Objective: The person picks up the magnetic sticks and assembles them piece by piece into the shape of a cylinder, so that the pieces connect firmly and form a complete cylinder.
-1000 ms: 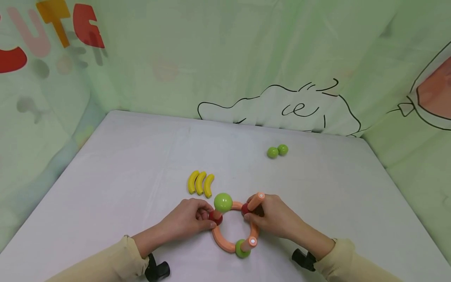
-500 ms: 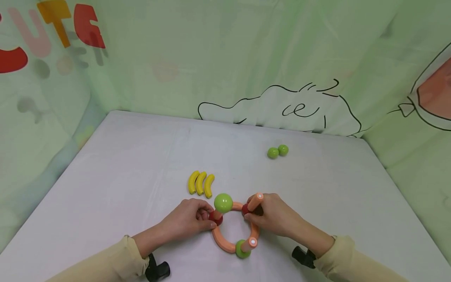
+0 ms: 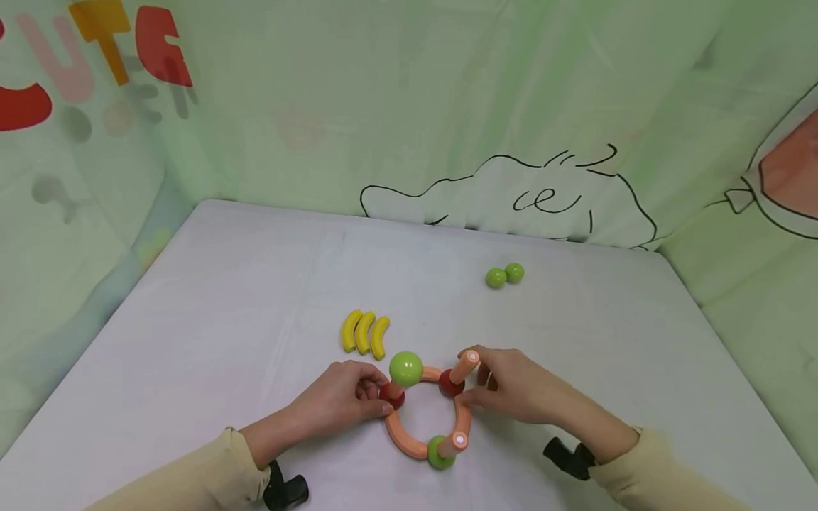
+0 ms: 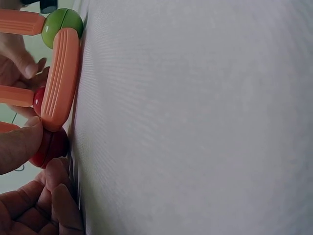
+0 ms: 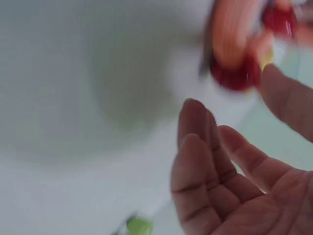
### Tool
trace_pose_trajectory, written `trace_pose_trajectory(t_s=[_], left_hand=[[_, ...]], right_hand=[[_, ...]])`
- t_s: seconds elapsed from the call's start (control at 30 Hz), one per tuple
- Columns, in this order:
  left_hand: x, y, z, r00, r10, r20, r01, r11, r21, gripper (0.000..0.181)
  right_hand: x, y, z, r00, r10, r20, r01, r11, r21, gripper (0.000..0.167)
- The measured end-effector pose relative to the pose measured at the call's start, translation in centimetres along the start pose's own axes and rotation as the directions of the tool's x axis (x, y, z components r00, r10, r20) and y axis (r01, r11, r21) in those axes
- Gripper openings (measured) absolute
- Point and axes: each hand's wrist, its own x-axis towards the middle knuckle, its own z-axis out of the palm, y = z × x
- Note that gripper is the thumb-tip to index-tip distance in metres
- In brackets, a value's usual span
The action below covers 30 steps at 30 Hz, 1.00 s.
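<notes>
A ring of curved orange pieces (image 3: 405, 438) lies on the table, joined by two red balls and a green ball (image 3: 438, 455). Orange sticks stand up from the balls; the left one is topped by a green ball (image 3: 405, 369). My left hand (image 3: 339, 399) pinches the left red ball (image 4: 53, 149) between thumb and fingers, on the ring's left side. To the right, my right hand (image 3: 520, 389) is spread beside the other red ball (image 3: 450, 384), its fingers apart from it. In the right wrist view, that red ball (image 5: 237, 76) sits blurred beyond the fingers.
Three yellow toy bananas (image 3: 364, 333) lie side by side behind the ring. Two loose green balls (image 3: 495, 277) rest farther back on the right. The white table (image 3: 255, 284) meets green cloth walls (image 3: 409, 106) at its back and sides.
My right hand has let go of the right red ball and drawn off to the right, its fingers opening. The left hand and the ring stay essentially where they were.
</notes>
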Motion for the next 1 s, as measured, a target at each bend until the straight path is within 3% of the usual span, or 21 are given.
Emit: trace_pose_trajectory(t_s=[0.07, 0.13, 0.27, 0.33, 0.47, 0.63, 0.83, 1.0], left_hand=[[0.0, 0.0, 0.0, 1.000, 0.002, 0.002, -0.002, 1.000, 0.001, 0.028], [0.0, 0.0, -0.1, 1.000, 0.005, 0.002, -0.005, 1.000, 0.002, 0.027], [0.0, -0.1, -0.1, 1.000, 0.006, 0.001, -0.006, 1.000, -0.003, 0.028], [0.0, -0.2, -0.1, 1.000, 0.008, 0.000, -0.008, 1.000, -0.003, 0.028], [-0.1, -0.1, 0.0, 1.000, 0.011, 0.003, -0.011, 1.000, -0.004, 0.027], [-0.1, 0.0, 0.1, 1.000, 0.010, 0.007, -0.010, 1.000, -0.006, 0.027], [-0.1, -0.1, 0.1, 1.000, 0.025, 0.007, -0.025, 1.000, -0.009, 0.027], [-0.1, -0.2, 0.0, 0.999, 0.032, 0.007, -0.032, 0.999, -0.010, 0.026]], right_hand=[[0.1, 0.8, -1.4, 1.000, 0.012, -0.023, -0.013, 0.999, -0.031, 0.044], [0.8, 1.8, -2.7, 0.995, 0.031, -0.100, -0.037, 0.997, -0.062, 0.049], [3.3, 4.3, -4.5, 0.960, 0.068, -0.270, -0.094, 0.992, -0.085, 0.053], [4.8, 5.5, -4.9, 0.947, 0.091, -0.307, -0.125, 0.988, -0.094, 0.056], [7.2, 7.4, -5.3, 0.940, 0.150, -0.306, -0.196, 0.973, -0.124, 0.058], [8.7, 8.1, -5.5, 0.936, 0.210, -0.282, -0.259, 0.954, -0.149, 0.052], [8.9, 7.9, -5.2, 0.935, 0.203, -0.291, -0.264, 0.945, -0.191, 0.039], [8.1, 7.7, -4.7, 0.952, 0.152, -0.265, -0.224, 0.938, -0.265, 0.033]])
